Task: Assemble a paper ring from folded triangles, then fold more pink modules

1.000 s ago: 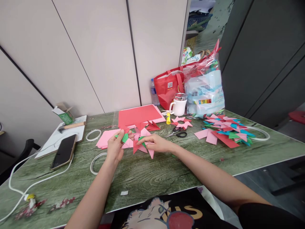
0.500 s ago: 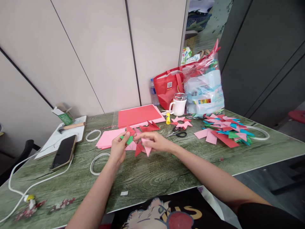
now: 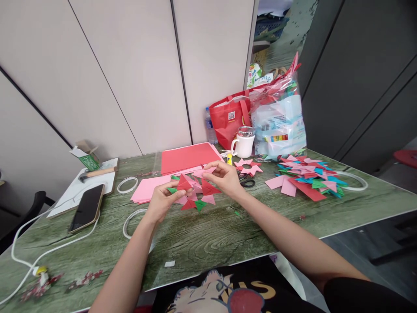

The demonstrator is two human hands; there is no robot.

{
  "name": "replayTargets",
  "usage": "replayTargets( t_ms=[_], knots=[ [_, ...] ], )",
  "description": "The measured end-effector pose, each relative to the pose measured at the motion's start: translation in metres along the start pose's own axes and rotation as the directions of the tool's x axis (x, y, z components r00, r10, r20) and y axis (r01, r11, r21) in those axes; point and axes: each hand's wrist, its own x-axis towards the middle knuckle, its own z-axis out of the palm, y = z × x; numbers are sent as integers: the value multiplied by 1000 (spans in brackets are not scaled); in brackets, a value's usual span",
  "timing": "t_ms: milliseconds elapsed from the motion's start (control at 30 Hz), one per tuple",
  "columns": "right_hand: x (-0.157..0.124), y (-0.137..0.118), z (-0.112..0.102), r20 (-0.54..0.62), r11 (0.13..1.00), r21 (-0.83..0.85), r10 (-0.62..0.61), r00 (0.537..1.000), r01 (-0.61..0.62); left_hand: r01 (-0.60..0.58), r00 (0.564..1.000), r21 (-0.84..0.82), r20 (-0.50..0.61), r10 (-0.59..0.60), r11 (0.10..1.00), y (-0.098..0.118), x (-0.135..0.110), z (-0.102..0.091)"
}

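Observation:
Both hands hold a ring-shaped paper star (image 3: 194, 193) built of red, pink and green folded triangles, lifted a little above the green wood-grain table (image 3: 202, 239). My left hand (image 3: 161, 202) pinches the ring's left side, fingers closed. My right hand (image 3: 223, 176) pinches its upper right edge between thumb and fingers. Behind the ring lie a stack of pink paper sheets (image 3: 148, 188) and a stack of red sheets (image 3: 189, 157).
A pile of folded coloured paper pieces (image 3: 308, 176) lies at the right, with a pink star (image 3: 249, 166), scissors (image 3: 247, 182), a glue stick (image 3: 229, 159), a white mug (image 3: 244, 143) and bags behind. A phone (image 3: 87, 207), white cable, hammer and white rings lie at the left.
The paper ring has been lifted off the table and turned. My right hand moved up and to the right along its edge; my left hand stayed on the left side.

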Motion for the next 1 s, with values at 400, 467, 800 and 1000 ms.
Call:
replayTargets(
  t_ms=[400, 467, 800, 1000],
  knots=[
    [-8, -21, 1, 116, 906, -242, -329, 937, 348, -55, 996, 119, -66, 63, 991, 7, -2, 2],
    [-8, -23, 2, 149, 892, -247, -352, 924, 379, -70, 995, 130, -56, 78, 989, 5, -1, 0],
    [-12, -26, 3, 127, 900, -226, -352, 927, 373, -181, 973, 278, -91, 213, 944, 0, 0, -3],
    [-11, -29, 1, 208, 861, -216, -420, 883, 460, -202, 967, 278, -95, 236, 939, 1, 0, -5]
  ],
)
